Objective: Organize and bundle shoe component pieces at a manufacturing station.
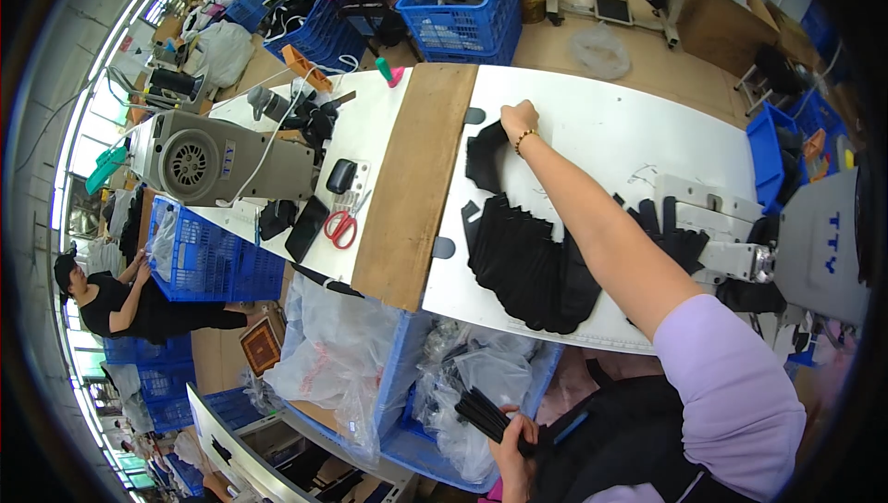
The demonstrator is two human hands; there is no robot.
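Observation:
My right hand, with a beaded bracelet at the wrist, reaches across the white table and is closed at the edge of a curved black fabric piece. Below that, a fanned row of black fabric pieces lies overlapped on the tabletop, partly behind my forearm. Low down beside my body, my left hand is closed around a bundle of narrow black strips, whose ends stick out toward the plastic bags. More black pieces rest on the table to the right of my arm.
A wooden board spans the white tabletops. Red-handled scissors, a phone and a sewing machine are to the left. Another machine stands right. A blue crate is beyond; plastic-lined bins sit below. A person works far left.

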